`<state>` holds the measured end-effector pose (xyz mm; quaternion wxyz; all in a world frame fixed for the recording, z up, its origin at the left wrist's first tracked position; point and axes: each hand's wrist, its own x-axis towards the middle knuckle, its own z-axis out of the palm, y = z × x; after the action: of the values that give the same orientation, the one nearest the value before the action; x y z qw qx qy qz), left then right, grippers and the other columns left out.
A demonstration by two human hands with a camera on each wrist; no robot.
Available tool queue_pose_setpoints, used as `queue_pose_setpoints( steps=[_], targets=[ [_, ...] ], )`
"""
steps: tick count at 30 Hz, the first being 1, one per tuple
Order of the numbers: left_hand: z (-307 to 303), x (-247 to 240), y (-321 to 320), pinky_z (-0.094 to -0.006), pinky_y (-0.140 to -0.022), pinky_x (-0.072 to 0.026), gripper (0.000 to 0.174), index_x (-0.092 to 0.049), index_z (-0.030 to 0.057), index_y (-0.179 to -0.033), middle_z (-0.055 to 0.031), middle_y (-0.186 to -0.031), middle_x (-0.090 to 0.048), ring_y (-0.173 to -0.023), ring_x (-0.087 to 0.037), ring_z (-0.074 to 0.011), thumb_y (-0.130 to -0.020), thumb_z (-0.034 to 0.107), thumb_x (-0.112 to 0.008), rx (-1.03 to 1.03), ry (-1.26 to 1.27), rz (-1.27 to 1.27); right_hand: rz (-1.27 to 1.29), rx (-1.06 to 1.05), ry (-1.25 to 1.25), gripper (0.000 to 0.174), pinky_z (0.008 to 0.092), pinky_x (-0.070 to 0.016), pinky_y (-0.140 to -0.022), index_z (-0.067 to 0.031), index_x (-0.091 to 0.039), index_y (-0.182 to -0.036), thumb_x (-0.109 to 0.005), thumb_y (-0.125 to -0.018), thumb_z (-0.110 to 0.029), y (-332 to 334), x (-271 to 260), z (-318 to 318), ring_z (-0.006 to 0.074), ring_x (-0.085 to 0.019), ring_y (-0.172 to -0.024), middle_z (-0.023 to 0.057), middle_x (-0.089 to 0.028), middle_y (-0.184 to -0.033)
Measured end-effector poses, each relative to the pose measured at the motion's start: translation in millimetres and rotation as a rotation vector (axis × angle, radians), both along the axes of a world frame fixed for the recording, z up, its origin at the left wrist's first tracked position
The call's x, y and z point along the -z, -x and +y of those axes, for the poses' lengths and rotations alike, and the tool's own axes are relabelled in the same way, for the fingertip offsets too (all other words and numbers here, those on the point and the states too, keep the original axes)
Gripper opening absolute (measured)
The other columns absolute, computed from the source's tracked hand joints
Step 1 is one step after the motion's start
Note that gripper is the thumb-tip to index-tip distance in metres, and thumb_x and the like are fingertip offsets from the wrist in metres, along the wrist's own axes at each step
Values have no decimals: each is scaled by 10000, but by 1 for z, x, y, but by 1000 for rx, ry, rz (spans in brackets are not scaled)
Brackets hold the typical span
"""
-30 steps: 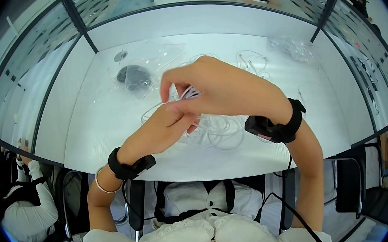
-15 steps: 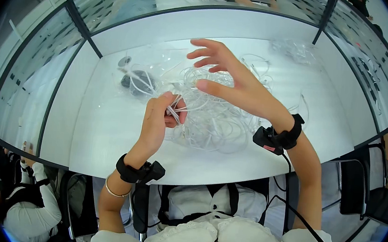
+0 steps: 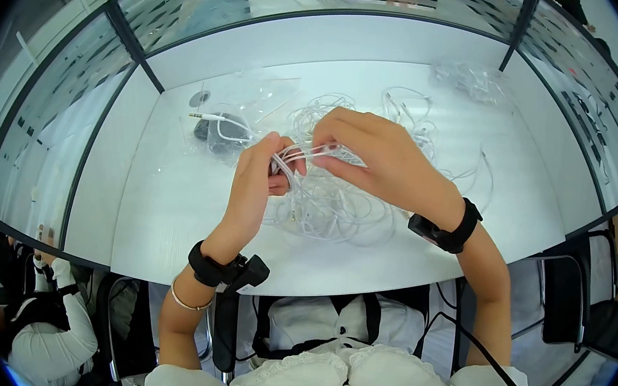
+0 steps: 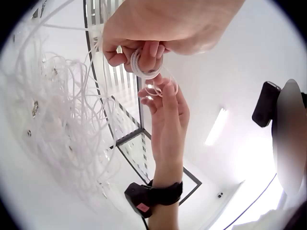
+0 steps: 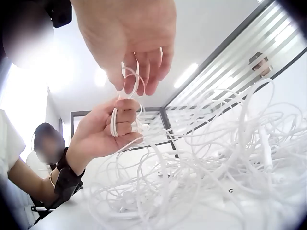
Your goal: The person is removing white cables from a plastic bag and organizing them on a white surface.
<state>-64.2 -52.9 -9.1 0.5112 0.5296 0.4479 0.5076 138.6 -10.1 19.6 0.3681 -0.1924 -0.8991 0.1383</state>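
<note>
A white earphone cable (image 4: 136, 66) is wound in several loops around the fingers of my left hand (image 3: 247, 190). Its metal-tipped plug (image 3: 208, 117) sticks out to the left past the thumb. Just right of it, my right hand (image 3: 391, 160) pinches strands of the cable between thumb and fingers, and the strands run across the gap to the left hand. In the right wrist view the loops (image 5: 114, 122) circle the left fingers, with the right fingertips close above. Below both hands lies a tangled pile of white cables (image 3: 337, 215).
Left of the pile, a clear plastic bag (image 3: 271, 91) lies by a dark item in plastic (image 3: 226, 139). Crumpled clear plastic (image 3: 471, 82) sits at the back right, and loose cables (image 3: 409, 102) stretch toward the back. Low white partitions (image 3: 326, 33) border the white table (image 3: 171, 216).
The hands were together, then the right hand lifted off with spread fingers. Now it has come back down and pinches the cable. The left hand keeps its hold, and the plug end has swung into clear view.
</note>
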Motion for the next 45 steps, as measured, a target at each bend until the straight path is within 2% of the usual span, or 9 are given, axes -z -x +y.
queue_pose_setpoints(
  steps=[5,9,17,22,27,33,36,40,45],
  targets=[
    [1,-7,-8,-242,-509,-290,516,-618,-1,-839,22,-539,-390,-499,-343,-89,-1008,370,-302,56,33,-107,170,-67,408,82,262,-463,-697,-33,-604,-905,-630,-888,-108,-2,-9,0,143,-553,-818,36,-579,-928],
    [1,-12,-11,-284,-660,-366,504,-631,-1,-875,-1,-615,-475,-612,-444,-137,-1013,356,-303,77,39,-156,307,-21,140,103,262,-447,-759,-34,-626,-861,-644,-880,-133,-2,-4,5,135,-541,-860,37,-558,-920],
    [6,-1,-16,-303,-769,-391,455,-610,-21,-1097,-33,-850,-588,-761,-489,-140,-1025,337,-339,80,43,-319,414,-265,788,115,288,-508,-791,-9,-638,-921,-636,-901,-122,6,10,-9,141,-607,-910,44,-606,-931],
    [0,-7,-18,-267,-703,-356,467,-609,-19,-1126,-7,-824,-572,-727,-450,-105,-1018,359,-358,-8,64,-326,479,-373,972,128,292,-519,-795,-4,-662,-939,-662,-884,-120,7,19,-10,149,-628,-918,57,-624,-947],
    [3,1,-4,-232,-597,-311,469,-643,-14,-1039,5,-732,-537,-636,-398,-77,-1013,356,-357,-4,-96,-110,330,-38,619,125,266,-469,-799,-18,-652,-916,-649,-893,-140,-5,18,2,116,-575,-865,33,-599,-977],
    [4,7,0,-230,-528,-291,455,-639,12,-941,-1,-629,-505,-555,-374,-79,-1003,368,-362,141,-69,-167,365,-76,509,226,300,-442,-921,-46,-600,-1121,-596,-918,-146,4,28,2,157,-574,-1064,63,-563,-1205],
    [3,10,-3,-227,-527,-288,448,-628,18,-899,3,-603,-483,-543,-370,-76,-998,364,-360,141,16,-240,286,-255,866,300,310,-421,-961,-56,-557,-1213,-572,-929,-151,3,24,-3,168,-552,-1141,75,-558,-1241],
    [4,14,-2,-224,-519,-264,431,-616,28,-877,23,-569,-433,-503,-333,-67,-988,363,-368,176,23,-207,88,-168,730,278,268,-462,-861,-38,-574,-1168,-598,-931,-182,-4,32,11,127,-604,-950,55,-640,-1026],
    [3,14,-3,-235,-512,-235,399,-604,47,-878,46,-555,-387,-484,-281,-57,-970,361,-376,193,71,-133,272,-284,910,185,259,-479,-815,-18,-579,-1024,-604,-931,-176,-5,31,11,107,-608,-875,32,-645,-938]
  ],
)
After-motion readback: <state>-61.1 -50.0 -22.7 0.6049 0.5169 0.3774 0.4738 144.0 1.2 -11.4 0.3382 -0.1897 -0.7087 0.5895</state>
